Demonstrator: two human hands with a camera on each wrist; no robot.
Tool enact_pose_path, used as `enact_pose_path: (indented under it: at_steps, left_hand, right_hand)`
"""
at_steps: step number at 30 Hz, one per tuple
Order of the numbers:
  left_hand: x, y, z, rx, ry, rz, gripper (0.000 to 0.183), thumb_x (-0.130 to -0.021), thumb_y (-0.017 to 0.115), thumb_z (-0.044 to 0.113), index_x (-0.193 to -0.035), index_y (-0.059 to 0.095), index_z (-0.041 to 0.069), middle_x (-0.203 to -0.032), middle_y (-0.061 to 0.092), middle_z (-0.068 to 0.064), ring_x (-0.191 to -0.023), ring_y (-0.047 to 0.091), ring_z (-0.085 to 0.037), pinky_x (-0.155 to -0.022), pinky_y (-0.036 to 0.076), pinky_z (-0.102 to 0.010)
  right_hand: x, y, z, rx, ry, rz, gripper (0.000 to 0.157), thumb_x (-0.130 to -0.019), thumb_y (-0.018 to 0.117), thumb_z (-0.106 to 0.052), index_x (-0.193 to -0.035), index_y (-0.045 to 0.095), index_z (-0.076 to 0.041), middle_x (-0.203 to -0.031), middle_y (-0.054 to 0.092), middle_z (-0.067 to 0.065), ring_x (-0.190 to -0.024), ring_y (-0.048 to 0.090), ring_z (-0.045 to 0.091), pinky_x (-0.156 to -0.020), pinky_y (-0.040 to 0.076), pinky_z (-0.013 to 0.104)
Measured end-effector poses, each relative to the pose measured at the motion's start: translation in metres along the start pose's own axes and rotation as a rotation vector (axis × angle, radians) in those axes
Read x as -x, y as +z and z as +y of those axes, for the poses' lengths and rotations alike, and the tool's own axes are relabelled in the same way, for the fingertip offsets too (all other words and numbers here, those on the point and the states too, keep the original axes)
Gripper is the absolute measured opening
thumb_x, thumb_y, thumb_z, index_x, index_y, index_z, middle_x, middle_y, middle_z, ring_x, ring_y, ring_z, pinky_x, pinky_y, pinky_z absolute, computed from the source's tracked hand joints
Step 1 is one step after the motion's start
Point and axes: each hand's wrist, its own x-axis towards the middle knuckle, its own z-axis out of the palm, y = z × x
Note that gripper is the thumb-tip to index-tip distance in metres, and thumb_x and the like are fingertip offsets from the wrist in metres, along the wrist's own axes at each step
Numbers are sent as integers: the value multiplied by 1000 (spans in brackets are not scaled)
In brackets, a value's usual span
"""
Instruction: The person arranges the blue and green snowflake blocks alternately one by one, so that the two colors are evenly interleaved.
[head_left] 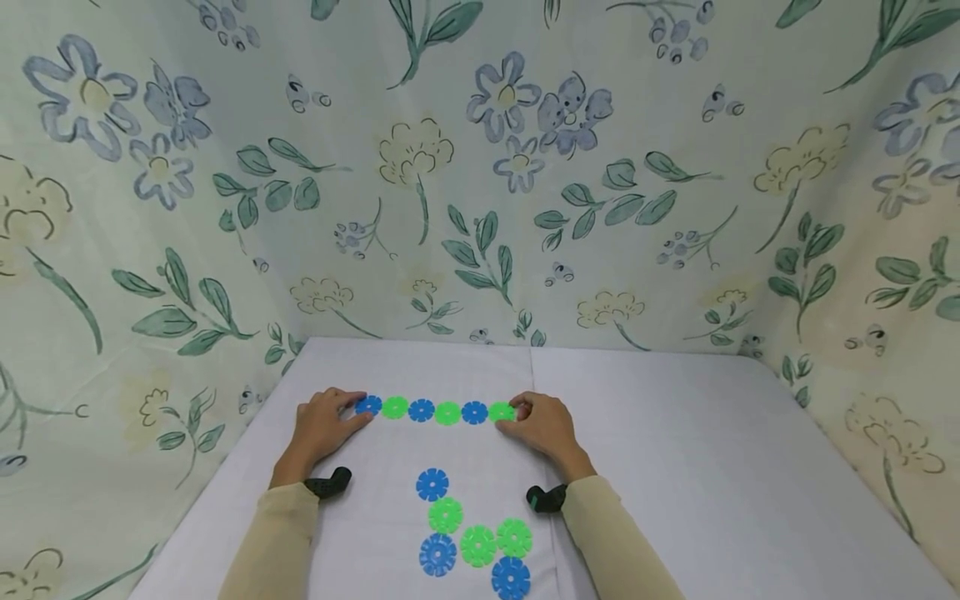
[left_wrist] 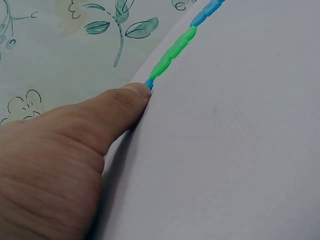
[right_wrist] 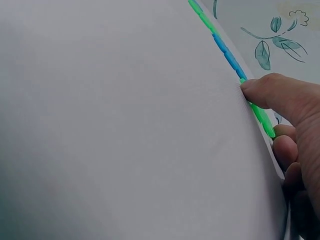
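Note:
Several flat snowflake discs lie edge to edge in a row across the table, blue and green by turns. At the row's left end my left hand (head_left: 321,427) pinches a blue disc (head_left: 368,405) between thumb and forefinger. My right hand (head_left: 546,427) grips the green disc (head_left: 502,412) at the right end, its thumb on the near edge. Between them come a green disc (head_left: 395,407), a blue disc (head_left: 422,410), another green disc (head_left: 447,412) and another blue disc (head_left: 475,412). In the left wrist view, the left thumb (left_wrist: 122,102) covers most of its blue disc.
Nearer my body lie more loose discs, among them an upper blue disc (head_left: 432,484), a green disc (head_left: 446,516) and a blue disc (head_left: 511,577). A white cloth (head_left: 697,467) covers the table. Flower-patterned curtain (head_left: 480,183) hangs behind and at both sides.

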Motion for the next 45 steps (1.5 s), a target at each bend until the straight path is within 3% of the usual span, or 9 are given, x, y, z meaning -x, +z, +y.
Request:
enact_pose_path:
  at_steps: [9, 19, 32, 45]
  left_hand:
    - [-1, -1, 0, 3, -10, -15, 55, -90, 68, 55, -133, 66, 22, -121, 66, -11, -114, 56, -34, -93, 37, -56]
    - [1, -2, 0, -1, -14, -21, 55, -90, 68, 55, -134, 65, 22, -122, 66, -12, -115, 56, -34, -92, 37, -56]
    - [1, 1, -2, 7, -23, -22, 54, -90, 69, 54, -134, 65, 23, -124, 65, -11, -117, 55, -34, -94, 35, -57]
    - [0, 0, -2, 14, -23, -30, 55, -90, 68, 55, -135, 64, 23, -125, 64, -11, -118, 54, -33, -94, 35, -55]
  right_hand:
    - [0, -2, 0, -57, 2, -6, 42, -74, 84, -52, -100, 75, -20, -72, 61, -6, -68, 53, 13, -71, 43, 32]
    - [-2, -1, 5, -98, 45, -26, 48, -81, 79, -54, -113, 74, -18, -78, 63, -5, -73, 54, 14, -70, 43, 31]
    - [6, -8, 2, -204, 98, 10, 40, -86, 78, -40, -117, 73, -15, -87, 66, -1, -80, 56, 15, -75, 45, 31]
    - [6, -4, -1, -226, 139, 41, 38, -87, 77, -42, -116, 73, -18, -89, 65, -1, -81, 56, 16, -74, 43, 31]
